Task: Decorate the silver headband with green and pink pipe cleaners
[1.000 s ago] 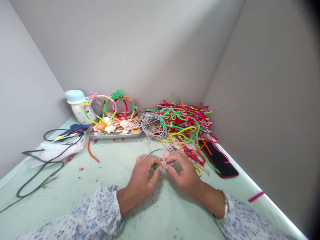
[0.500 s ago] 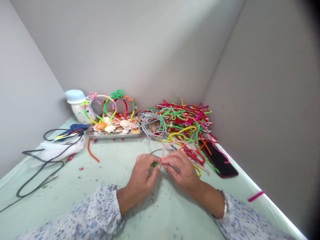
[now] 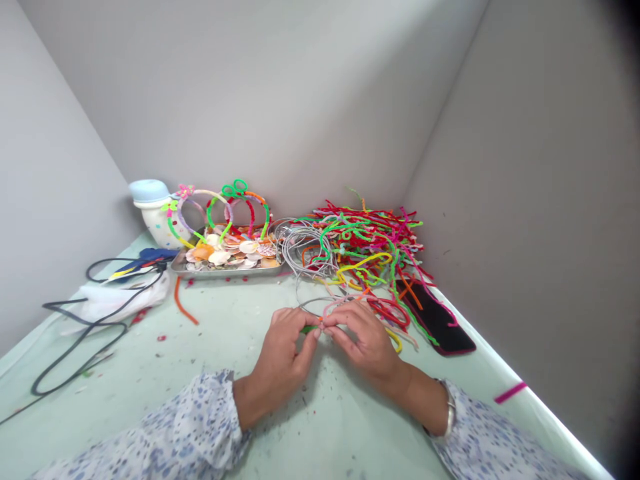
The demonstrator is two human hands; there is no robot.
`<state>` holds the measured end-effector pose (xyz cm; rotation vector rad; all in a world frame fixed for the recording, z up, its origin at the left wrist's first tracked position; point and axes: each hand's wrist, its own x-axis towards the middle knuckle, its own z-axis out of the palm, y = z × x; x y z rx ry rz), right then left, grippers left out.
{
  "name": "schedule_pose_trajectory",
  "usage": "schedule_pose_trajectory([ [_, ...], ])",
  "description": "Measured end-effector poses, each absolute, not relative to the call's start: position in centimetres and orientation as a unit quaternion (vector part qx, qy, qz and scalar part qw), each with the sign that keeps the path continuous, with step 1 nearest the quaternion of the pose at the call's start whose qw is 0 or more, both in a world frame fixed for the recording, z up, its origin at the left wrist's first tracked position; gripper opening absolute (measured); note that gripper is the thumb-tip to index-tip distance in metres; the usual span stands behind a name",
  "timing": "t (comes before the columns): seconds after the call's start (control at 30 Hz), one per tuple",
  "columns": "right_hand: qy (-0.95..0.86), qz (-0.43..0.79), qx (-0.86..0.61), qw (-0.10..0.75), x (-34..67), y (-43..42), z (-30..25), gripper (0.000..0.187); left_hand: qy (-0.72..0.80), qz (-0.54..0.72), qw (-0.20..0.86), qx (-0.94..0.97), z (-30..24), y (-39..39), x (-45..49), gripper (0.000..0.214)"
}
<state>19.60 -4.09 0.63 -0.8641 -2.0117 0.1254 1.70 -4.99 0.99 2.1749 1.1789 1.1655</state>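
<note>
My left hand is closed in a pinch on a green pipe cleaner; a bit of orange shows at its tip. Thumb and fingers of my right hand are pressed together on a pale pink pipe cleaner, which arches up behind the knuckles. The fingertips of both hands meet just above the table, hiding the join between the strands. Behind them curves a thin grey wire loop; whether it runs into my fingers I cannot tell.
A heap of coloured pipe cleaners and a grey wire coil lie at the back. Left of them are a metal tray of shells, decorated hoops, a white jar and a black cable. A black phone-like slab lies right.
The pink pipe cleaner's arch has dipped lower behind my right hand. Both hands keep nearly the same place and pinch.
</note>
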Motion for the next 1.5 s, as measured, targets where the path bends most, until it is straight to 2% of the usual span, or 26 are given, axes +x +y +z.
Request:
schedule_pose_trajectory([
  [0.2, -0.827, 0.078, -0.356, 0.428, 19.60, -4.02, 0.64, 0.009, 0.421, 0.411, 0.202, 0.783, 1.14, -5.10, 1.69, 0.013],
  [0.6, -0.810, 0.085, -0.362, 0.452, 19.65, -3.93, 0.32, 0.003, 0.419, 0.420, 0.194, 0.782, 0.98, -5.03, 1.72, 0.013],
  [0.93, -0.834, 0.102, -0.363, 0.404, 19.74, -3.99, 0.64, 0.008, 0.418, 0.406, 0.197, 0.789, 1.03, -5.10, 1.68, 0.015],
  [1.5, -0.818, 0.149, -0.373, 0.411, 19.78, -4.28, 0.49, 0.009, 0.403, 0.413, 0.186, 0.795, 0.92, -5.24, 1.74, 0.012],
])
